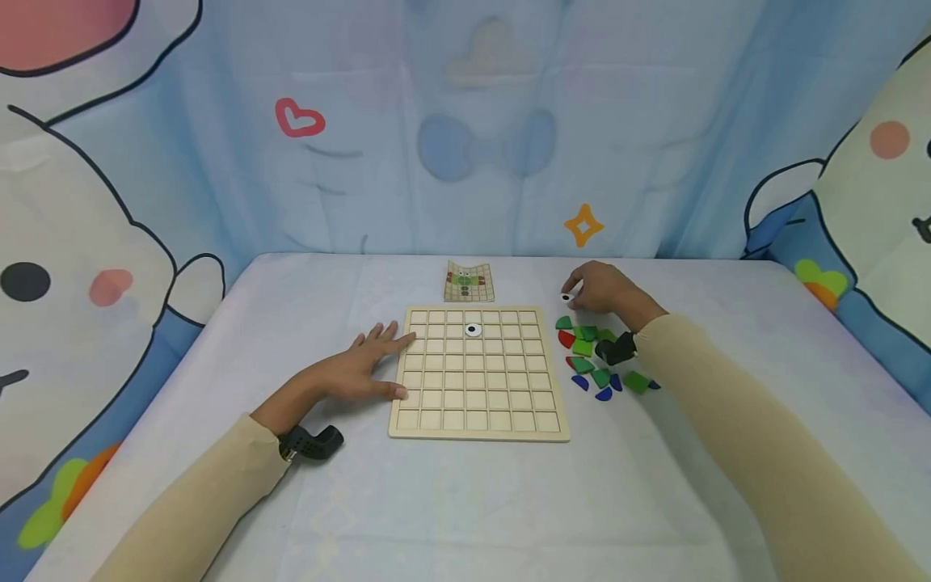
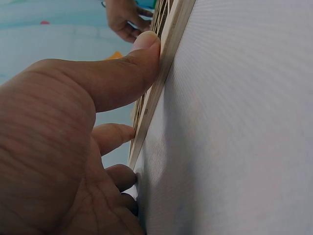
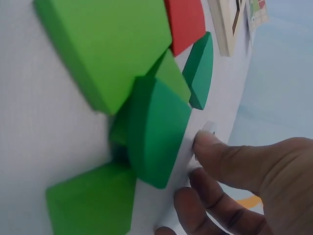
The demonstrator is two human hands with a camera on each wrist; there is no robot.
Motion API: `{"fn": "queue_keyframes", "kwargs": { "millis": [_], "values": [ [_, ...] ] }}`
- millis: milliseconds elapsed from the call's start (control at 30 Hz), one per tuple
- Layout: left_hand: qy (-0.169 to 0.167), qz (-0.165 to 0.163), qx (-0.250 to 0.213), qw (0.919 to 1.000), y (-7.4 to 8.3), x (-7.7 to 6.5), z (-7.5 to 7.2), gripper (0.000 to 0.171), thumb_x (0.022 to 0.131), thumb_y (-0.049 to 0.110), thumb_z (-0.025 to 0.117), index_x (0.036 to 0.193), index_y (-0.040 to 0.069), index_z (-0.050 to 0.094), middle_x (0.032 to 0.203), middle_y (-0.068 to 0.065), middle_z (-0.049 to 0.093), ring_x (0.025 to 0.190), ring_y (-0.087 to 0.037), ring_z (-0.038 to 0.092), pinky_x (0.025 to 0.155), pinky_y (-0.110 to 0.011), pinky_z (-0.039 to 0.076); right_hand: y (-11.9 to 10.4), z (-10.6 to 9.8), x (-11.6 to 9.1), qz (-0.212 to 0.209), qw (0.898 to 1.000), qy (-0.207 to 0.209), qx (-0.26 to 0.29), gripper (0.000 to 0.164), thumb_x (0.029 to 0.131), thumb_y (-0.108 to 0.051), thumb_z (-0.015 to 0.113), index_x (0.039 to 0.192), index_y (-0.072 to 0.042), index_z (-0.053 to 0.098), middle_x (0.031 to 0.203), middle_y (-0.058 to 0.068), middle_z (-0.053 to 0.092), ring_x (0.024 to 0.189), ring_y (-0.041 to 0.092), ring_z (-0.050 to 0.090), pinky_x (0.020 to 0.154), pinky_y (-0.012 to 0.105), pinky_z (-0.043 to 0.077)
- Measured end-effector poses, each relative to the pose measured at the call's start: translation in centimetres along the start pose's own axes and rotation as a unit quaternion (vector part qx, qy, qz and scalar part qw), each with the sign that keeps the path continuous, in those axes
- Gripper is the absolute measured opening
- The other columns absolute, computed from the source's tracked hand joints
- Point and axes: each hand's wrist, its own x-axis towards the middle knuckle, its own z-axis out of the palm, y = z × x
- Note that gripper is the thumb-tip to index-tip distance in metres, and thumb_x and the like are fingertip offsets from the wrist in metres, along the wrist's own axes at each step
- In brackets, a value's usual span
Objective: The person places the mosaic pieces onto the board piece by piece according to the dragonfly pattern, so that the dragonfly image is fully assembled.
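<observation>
A wooden grid board (image 1: 480,438) lies flat on the table, with one round white eye piece (image 1: 478,325) in an upper-middle cell. My left hand (image 1: 356,372) is spread at the board's left side, thumb and index fingertips touching its edge. In the left wrist view the thumb (image 2: 122,73) presses on the rim. Beyond the board to the right, my right hand (image 1: 602,287) pinches another white eye piece (image 1: 566,298) by its side. The right wrist view shows that eye piece (image 3: 210,127) mostly hidden by the thumb.
Several green, red and blue pieces (image 1: 582,348) lie scattered right of the board, partly under my right wrist. A small pattern card (image 1: 469,295) with a gridded picture lies behind the board. A printed curtain (image 1: 378,186) hangs behind the white table (image 1: 436,517).
</observation>
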Motion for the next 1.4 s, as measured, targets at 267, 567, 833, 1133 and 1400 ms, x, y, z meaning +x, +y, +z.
{"fn": "queue_keyframes", "kwargs": {
  "millis": [267,567,833,1133,1400],
  "values": [
    [0.000,-0.005,-0.006,1.0000,0.1,-0.1,-0.1,0.092,0.089,0.043,0.071,0.159,0.019,0.018,0.165,-0.017,-0.006,0.152,-0.038,-0.013,0.123,-0.057,-0.007,0.2,-0.3,-0.6,-0.011,0.998,0.018,-0.058,0.036,0.090,-0.024,0.070,0.109,0.006,0.071,0.106,0.021,0.071,0.093,0.031,0.064,0.084,0.047,0.054],
    [-0.002,-0.002,-0.005,1.0000,0.1,0.1,0.0,0.092,0.089,0.043,0.071,0.159,0.018,0.018,0.165,-0.017,-0.006,0.152,-0.038,-0.013,0.123,-0.057,-0.006,0.4,-0.2,-0.7,0.004,0.998,0.023,-0.052,0.039,0.089,-0.026,0.071,0.109,0.007,0.070,0.106,0.021,0.069,0.082,0.026,0.060,0.071,0.038,0.054],
    [-0.002,0.003,-0.008,1.0000,0.1,0.0,0.0,0.091,0.089,0.043,0.070,0.159,0.017,0.018,0.165,-0.018,-0.006,0.152,-0.039,-0.013,0.122,-0.058,-0.006,0.0,-0.1,-0.6,-0.009,0.999,0.040,-0.030,0.037,0.088,-0.025,0.071,0.108,0.006,0.071,0.104,0.020,0.071,0.082,0.025,0.061,0.072,0.038,0.055],
    [0.002,0.002,-0.005,1.0000,0.0,-0.1,0.1,0.091,0.090,0.044,0.069,0.159,0.019,0.017,0.165,-0.017,-0.005,0.152,-0.038,-0.013,0.123,-0.058,-0.006,-2.4,0.6,-1.3,-0.077,0.995,0.068,0.011,0.032,0.087,-0.023,0.069,0.105,0.003,0.073,0.102,0.018,0.072,0.086,0.026,0.066,0.078,0.042,0.056],
    [0.001,0.002,-0.008,1.0000,0.1,-0.2,0.1,0.091,0.089,0.043,0.070,0.159,0.019,0.018,0.165,-0.018,-0.005,0.152,-0.038,-0.013,0.122,-0.058,-0.006,-6.7,1.2,-2.6,-0.120,0.990,0.056,0.044,0.029,0.087,-0.024,0.071,0.103,0.000,0.073,0.090,0.010,0.071,0.078,0.020,0.064,0.073,0.037,0.054]
  ]
}}
